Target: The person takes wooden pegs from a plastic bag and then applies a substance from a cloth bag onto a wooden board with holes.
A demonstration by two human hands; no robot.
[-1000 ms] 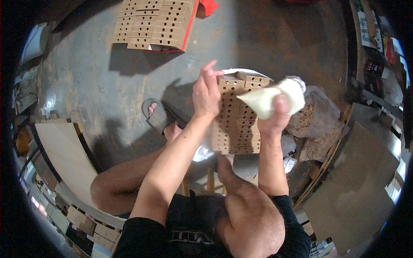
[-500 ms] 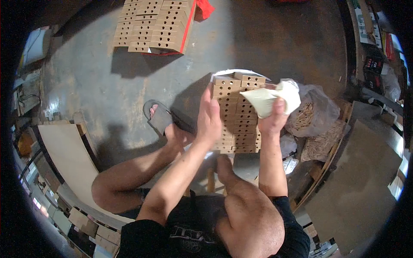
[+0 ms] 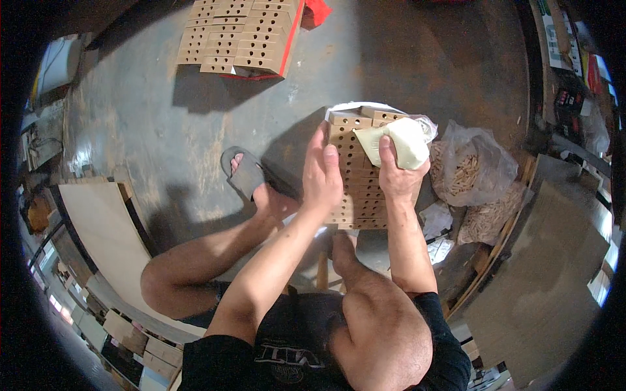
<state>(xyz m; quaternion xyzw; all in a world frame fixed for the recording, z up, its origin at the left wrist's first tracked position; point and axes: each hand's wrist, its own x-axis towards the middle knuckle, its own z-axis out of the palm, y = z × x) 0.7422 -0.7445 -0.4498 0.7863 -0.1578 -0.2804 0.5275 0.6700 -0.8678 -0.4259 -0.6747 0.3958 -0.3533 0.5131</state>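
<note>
Between my hands stands a block of stacked light-brown wooden pieces [image 3: 362, 195], with rows of round holes facing up. My left hand [image 3: 324, 176] lies along the block's left side, fingers stretched out and thumb raised. In my right hand [image 3: 399, 182] is a soft plastic squeeze bag [image 3: 409, 146] filled with pale cream paste, probably glue. My fingers wrap round it, and its pointed tip aims left over the upper holes. The bag and hand hide part of the block's right side. A white curved rim [image 3: 357, 105] shows behind the block.
Clear bags of wooden dowels [image 3: 466, 169] sit just right of the block. A larger stack of drilled pieces [image 3: 241, 36], red along one side, stands far left on the floor. Boards [image 3: 98, 221] lean at left, with a big panel [image 3: 541, 280] at right. My slippered foot [image 3: 244, 173] is left.
My right hand has moved left with the squeeze bag, which now tilts differently, its tip nearer the left column of holes. My left hand stays at the block's side.
</note>
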